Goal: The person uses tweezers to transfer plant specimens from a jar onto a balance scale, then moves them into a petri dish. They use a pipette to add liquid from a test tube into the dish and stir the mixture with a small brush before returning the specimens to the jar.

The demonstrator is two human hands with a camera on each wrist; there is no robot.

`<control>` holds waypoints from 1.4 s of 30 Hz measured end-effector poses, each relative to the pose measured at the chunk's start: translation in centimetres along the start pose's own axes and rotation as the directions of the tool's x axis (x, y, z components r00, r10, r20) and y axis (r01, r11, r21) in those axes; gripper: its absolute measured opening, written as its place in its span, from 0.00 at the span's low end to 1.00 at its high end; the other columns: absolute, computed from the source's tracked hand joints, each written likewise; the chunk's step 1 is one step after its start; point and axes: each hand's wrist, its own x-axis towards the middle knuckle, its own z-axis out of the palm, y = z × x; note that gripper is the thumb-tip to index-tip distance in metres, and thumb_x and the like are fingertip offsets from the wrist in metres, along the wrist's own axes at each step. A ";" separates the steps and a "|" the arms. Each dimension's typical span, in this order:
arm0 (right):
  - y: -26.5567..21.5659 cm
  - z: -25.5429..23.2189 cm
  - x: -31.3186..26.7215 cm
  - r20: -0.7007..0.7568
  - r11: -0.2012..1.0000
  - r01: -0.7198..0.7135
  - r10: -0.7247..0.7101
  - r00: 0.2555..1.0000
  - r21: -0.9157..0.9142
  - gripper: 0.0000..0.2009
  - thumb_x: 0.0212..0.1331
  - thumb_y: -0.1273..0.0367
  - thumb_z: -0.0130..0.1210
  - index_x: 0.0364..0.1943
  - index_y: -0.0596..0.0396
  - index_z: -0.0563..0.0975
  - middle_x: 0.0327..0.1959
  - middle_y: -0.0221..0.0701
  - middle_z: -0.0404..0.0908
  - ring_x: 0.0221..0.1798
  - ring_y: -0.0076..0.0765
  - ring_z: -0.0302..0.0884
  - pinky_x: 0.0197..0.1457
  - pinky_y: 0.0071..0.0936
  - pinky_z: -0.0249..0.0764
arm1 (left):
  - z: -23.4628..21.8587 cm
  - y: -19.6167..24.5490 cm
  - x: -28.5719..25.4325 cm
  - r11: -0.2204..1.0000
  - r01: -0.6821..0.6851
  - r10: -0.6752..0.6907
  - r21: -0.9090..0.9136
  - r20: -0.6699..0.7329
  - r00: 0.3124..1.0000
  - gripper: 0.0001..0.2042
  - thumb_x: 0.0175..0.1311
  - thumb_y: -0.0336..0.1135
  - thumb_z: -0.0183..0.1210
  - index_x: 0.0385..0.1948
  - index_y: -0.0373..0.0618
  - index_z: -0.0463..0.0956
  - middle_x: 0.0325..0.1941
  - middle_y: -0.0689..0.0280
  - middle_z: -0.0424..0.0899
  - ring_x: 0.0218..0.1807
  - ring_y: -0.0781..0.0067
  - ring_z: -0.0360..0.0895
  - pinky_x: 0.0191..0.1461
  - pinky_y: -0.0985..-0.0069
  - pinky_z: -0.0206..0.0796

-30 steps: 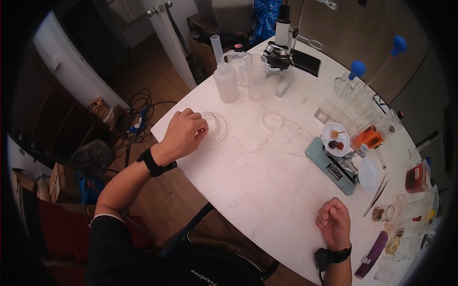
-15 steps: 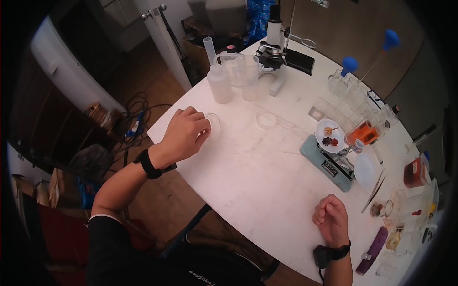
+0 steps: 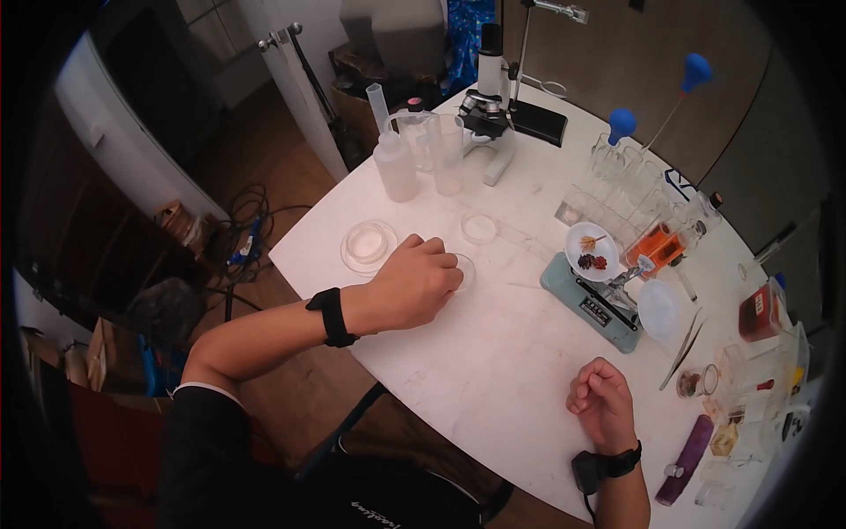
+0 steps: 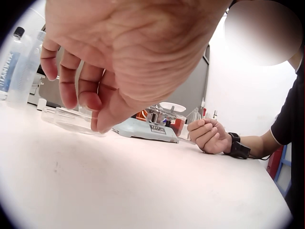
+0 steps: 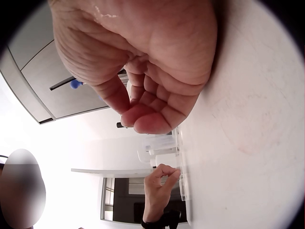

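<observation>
In the head view my left hand [image 3: 412, 284] is over the near-left part of the white table, thumb and fingertips pinching the edge of a clear petri dish piece [image 3: 464, 271]. The left wrist view has this clear petri dish piece [image 4: 78, 125] low over the tabletop, partly hidden by the fingers. Left of the hand, a small round dish [image 3: 366, 242] sits inside a wider one. Just beyond the fingers lies another clear round dish [image 3: 478, 228]. My right hand [image 3: 601, 401] rests on the table at the front right, fingers loosely curled and holding nothing.
A plastic squeeze bottle [image 3: 396, 169] and a clear beaker [image 3: 448, 159] stand at the back, near a microscope [image 3: 489, 115]. A green balance [image 3: 592, 304] with a loaded white pan [image 3: 592, 250] is to the right. Tweezers [image 3: 681, 353] and glassware line the right edge.
My left hand has moved right from the nested dishes, carrying a clear petri dish piece. The nested dishes now show uncovered by the hand. My right hand stays resting.
</observation>
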 end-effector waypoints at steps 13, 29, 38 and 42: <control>0.0 -0.1 0.0 0.006 1.000 -0.004 0.004 1.000 0.010 0.05 0.65 0.70 0.51 0.35 0.57 0.72 0.24 0.27 0.73 0.24 0.24 0.67 0.30 0.24 0.65 | 1.3 0.3 1.0 1.000 0.007 -0.007 -0.005 0.034 0.999 0.04 0.51 0.28 0.62 0.24 0.47 0.75 0.28 0.69 0.77 0.40 0.67 0.72 0.45 0.70 0.61; 0.0 -0.7 0.0 0.033 0.999 -0.020 0.019 0.999 0.048 0.05 0.66 0.72 0.49 0.36 0.59 0.73 0.26 0.31 0.76 0.26 0.25 0.70 0.35 0.27 0.70 | 2.3 -5.1 6.6 0.953 0.300 -0.299 0.041 -0.031 0.954 0.25 0.52 0.50 0.67 0.44 0.38 0.78 0.43 0.57 0.80 0.47 0.57 0.76 0.49 0.65 0.69; 0.0 -0.7 0.1 0.051 0.998 -0.026 0.024 0.998 0.055 0.05 0.67 0.72 0.49 0.36 0.60 0.74 0.26 0.31 0.76 0.26 0.25 0.71 0.35 0.27 0.70 | 2.5 -5.4 7.7 0.943 0.328 -0.330 0.050 0.030 0.944 0.26 0.49 0.52 0.68 0.43 0.39 0.78 0.44 0.57 0.80 0.49 0.57 0.76 0.50 0.65 0.69; 0.0 -0.7 0.1 0.046 0.998 -0.026 0.023 0.999 0.056 0.05 0.67 0.72 0.49 0.36 0.60 0.74 0.26 0.31 0.76 0.26 0.25 0.71 0.35 0.28 0.70 | 0.6 -6.4 5.7 0.942 0.335 -0.334 0.025 -0.019 0.942 0.26 0.48 0.52 0.69 0.42 0.39 0.78 0.44 0.58 0.80 0.50 0.57 0.76 0.50 0.64 0.69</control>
